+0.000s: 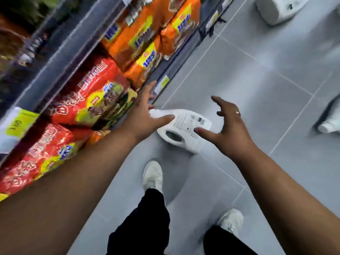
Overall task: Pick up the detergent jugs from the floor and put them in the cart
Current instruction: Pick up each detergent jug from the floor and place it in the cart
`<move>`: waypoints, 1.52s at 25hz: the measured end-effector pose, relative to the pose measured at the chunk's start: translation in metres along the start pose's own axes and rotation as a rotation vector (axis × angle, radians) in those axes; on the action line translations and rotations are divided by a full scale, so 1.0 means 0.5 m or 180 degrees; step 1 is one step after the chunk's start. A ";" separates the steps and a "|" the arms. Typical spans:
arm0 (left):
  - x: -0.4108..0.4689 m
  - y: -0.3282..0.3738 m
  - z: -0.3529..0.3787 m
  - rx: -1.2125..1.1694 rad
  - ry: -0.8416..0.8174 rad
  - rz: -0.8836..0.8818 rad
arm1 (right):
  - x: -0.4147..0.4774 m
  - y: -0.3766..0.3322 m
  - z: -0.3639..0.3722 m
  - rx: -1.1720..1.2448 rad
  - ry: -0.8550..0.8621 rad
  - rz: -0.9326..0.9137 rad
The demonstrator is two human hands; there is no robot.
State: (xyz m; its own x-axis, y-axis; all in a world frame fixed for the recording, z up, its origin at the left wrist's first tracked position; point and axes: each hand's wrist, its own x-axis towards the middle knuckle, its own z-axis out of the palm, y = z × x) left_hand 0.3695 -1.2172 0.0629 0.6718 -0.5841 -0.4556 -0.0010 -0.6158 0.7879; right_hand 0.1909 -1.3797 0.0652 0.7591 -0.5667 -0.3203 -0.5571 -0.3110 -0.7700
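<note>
Jug (191, 121) flat on floor (239, 80) — left hand (141, 116), right hand (230, 129) spread wide, empty, flanking it — likely for two-handed lift.

A white plastic detergent jug (184, 129), laid sideways on the grey tiled floor (239, 70), is flanked by the spread-fingered left hand (143, 115) and right hand (228, 129).

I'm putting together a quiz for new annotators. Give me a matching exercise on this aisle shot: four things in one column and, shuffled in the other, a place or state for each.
Things
1. nearest jug
2. right hand
3. orange packs
4. red packs

Places or states
A. wears a ring
B. on the shelf, nearer the person
C. lying on its side on the floor
D. on the shelf, farther down the aisle

Pairs: 1-C, 2-A, 3-D, 4-B
</note>
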 end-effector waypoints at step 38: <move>0.280 -0.387 0.222 -0.0634 0.0030 -0.0182 | 0.197 0.464 0.234 0.2163 0.0402 0.0576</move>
State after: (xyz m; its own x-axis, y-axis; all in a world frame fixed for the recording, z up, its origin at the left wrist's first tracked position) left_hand 0.3816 -1.2386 -0.1993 0.6735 -0.5456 -0.4988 0.1832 -0.5305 0.8276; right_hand 0.1759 -1.4184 -0.2096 0.6069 -0.6613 -0.4409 -0.3063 0.3173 -0.8975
